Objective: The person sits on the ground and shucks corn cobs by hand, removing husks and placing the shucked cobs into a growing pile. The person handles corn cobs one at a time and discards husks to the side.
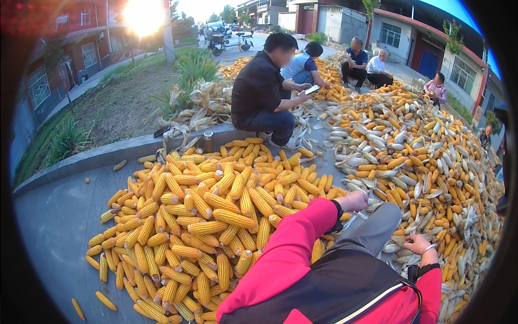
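Note:
My left hand point(355, 201) is above my bent knee, its fingers curled and turned away. Whether it holds anything is hidden. To its left spreads a big heap of husked yellow corn cobs point(218, 214). My right hand point(417, 245), with a bangle at the wrist, is at the near edge of a larger pile of corn point(429, 162). Its fingers are bent over pale husks point(398, 251), and I cannot make out a grip. Many ears in that pile still carry dry husk.
A crouching person point(263, 89) holds a phone point(311, 89) beyond the cob heap. Several other people sit around the piles. A concrete curb point(101, 162) bounds a planted strip at left. On the ground by the curb stands a bottle point(208, 141). Scooters point(226, 40) are parked behind.

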